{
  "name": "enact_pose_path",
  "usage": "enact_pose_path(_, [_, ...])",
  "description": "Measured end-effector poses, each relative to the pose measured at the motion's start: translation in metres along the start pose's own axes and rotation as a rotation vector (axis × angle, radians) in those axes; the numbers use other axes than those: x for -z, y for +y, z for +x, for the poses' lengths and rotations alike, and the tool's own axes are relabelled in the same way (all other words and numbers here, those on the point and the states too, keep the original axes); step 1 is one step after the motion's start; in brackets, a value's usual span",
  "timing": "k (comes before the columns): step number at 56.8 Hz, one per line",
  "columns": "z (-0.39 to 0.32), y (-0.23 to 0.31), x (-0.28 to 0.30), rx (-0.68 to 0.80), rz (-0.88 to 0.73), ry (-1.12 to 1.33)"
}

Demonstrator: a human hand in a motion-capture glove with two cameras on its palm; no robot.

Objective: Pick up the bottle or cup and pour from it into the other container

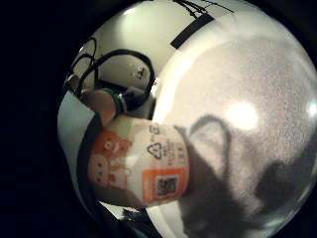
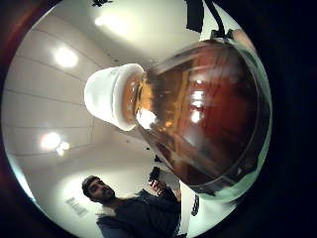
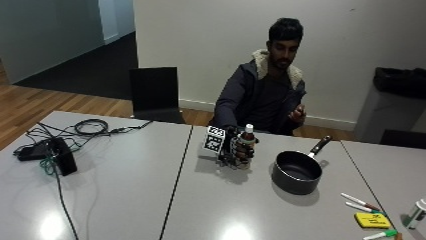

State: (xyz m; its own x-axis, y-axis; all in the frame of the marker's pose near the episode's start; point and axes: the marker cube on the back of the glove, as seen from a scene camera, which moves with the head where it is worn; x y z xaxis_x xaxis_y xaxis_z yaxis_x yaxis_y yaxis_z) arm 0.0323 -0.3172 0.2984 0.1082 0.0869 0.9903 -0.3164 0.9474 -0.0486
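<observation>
Outside view: my right hand (image 3: 234, 150) is wrapped round the body of the bottle (image 3: 245, 146), fingers curled on it, thumb side up toward the neck. Bottle stands upright on or just above the counter (image 3: 133, 190); I cannot tell whether its base has left the surface. White cap (image 2: 111, 95) is in place on the neck in the thumb-side palm view, with amber liquid behind the glass close against the palm, so nothing can be poured until the cap comes off. Little-finger-side view shows the orange and white label (image 1: 143, 168) low on the bottle, with the grey counter beyond it. The black saucepan (image 3: 297, 171) sits near the bottle at about 4 o'clock from it, apart, mouth up, handle (image 3: 319, 146) pointing away toward 1 o'clock; judged the receiving container, placed within a short reach. Mid-body grip looks chosen to allow tilting toward the pan. The bare hand (image 3: 299, 112) is raised at the chest, off the counter. Markers (image 3: 363, 202) lie at 4 o'clock, well apart
</observation>
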Motion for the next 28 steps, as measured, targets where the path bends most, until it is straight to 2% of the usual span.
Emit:
enact_pose_path(21, [-0.005, 0.0, 0.002, 0.029, -0.025, 0.049])
enact_pose_path(23, [-0.007, -0.003, 0.003, 0.09, -0.016, 0.068])
enact_pose_path(26, [-0.011, -0.013, 0.004, 0.314, 0.026, 0.096])
enact_pose_path(27, [-0.015, -0.012, 0.005, 0.32, 0.026, 0.109])
enact_pose_path(28, [-0.02, -0.008, 0.005, 0.267, 0.014, 0.127])
